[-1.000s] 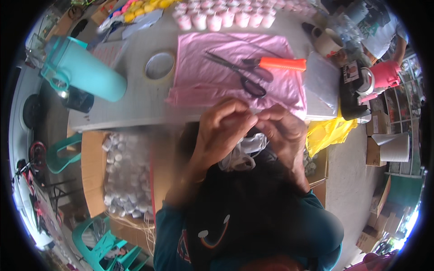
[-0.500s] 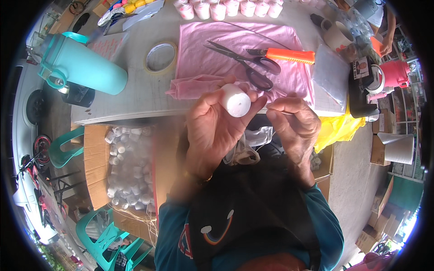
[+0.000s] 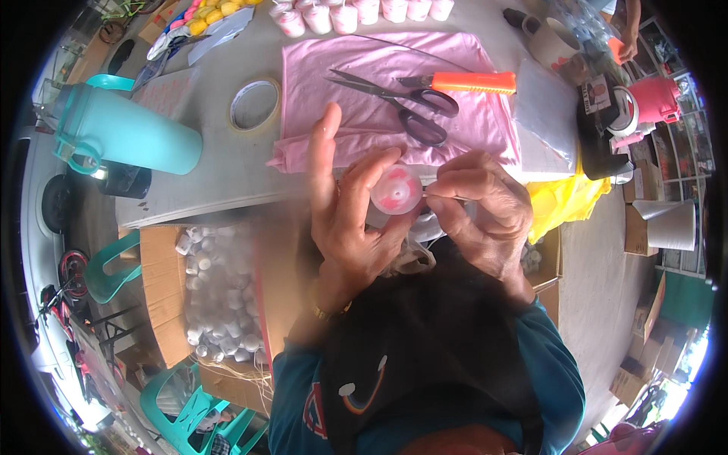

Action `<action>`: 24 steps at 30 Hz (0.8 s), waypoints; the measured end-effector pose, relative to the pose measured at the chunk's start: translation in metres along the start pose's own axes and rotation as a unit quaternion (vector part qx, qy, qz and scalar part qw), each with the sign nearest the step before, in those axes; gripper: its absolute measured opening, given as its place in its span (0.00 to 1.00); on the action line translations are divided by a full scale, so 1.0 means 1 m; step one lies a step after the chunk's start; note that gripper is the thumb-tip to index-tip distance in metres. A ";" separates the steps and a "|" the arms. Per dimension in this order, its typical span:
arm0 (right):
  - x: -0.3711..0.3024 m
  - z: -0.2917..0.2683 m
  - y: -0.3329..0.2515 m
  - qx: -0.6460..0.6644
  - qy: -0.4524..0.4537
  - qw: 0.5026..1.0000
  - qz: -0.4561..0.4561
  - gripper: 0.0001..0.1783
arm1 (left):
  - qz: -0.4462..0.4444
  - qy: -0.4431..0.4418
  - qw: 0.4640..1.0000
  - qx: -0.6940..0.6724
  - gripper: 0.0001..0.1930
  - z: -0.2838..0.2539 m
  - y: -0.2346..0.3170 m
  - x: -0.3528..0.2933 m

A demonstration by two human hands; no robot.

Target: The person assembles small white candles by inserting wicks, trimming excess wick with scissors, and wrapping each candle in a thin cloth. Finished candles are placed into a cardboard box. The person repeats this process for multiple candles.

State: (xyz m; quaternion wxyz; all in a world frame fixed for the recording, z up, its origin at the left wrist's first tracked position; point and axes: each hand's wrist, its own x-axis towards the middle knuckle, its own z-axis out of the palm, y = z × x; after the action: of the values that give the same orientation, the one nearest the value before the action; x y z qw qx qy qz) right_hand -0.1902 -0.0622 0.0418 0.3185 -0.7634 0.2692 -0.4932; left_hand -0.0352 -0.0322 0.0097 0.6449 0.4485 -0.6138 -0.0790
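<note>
Between the fingers and thumb of my left hand (image 3: 353, 231) is a small round candle (image 3: 396, 189), its pale, pink-blotched end facing up with a small spot at the centre. The index finger of that hand points away from it. My right hand (image 3: 485, 212) pinches right at the candle's right edge; whatever is between those fingertips is too small to make out. Just beyond the hands, a pink cloth (image 3: 318, 98) lies on the table. On it rest black-handled scissors (image 3: 409, 106) and an orange utility knife (image 3: 470, 82).
Several pink-and-white candles (image 3: 343, 17) stand at the table's far edge. Left are a tape roll (image 3: 254, 104) and turquoise bottle (image 3: 140, 133). An open carton (image 3: 163, 280) of white pieces sits below. Clear plastic bags (image 3: 542, 114) lie right, above a yellow bag (image 3: 565, 208). Another person's hand (image 3: 628, 47) shows far right.
The candle in my left hand has turned from its plain white end to the pink-blotched one. My right hand has come in to its edge. The left index finger has stretched out.
</note>
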 end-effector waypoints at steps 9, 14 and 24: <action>0.003 0.006 -0.005 -0.033 -0.003 0.999 -0.014 0.12 | 0.001 -0.043 0.996 0.075 0.23 -0.006 0.003 -0.002; 0.002 0.007 -0.008 -0.067 -0.005 0.998 -0.002 0.12 | 0.008 -0.039 0.997 0.065 0.24 -0.004 0.002 -0.002; 0.001 -0.002 -0.011 -0.160 -0.058 0.985 -0.016 0.12 | 0.029 -0.109 0.991 0.073 0.27 -0.010 0.003 -0.003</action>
State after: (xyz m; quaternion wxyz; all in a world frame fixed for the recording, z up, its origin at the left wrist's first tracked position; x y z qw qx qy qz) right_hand -0.1908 -0.0559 0.0510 0.1998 -0.8359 0.3135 -0.4037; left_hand -0.0289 -0.0231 0.0111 0.5412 0.4654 -0.6975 -0.0637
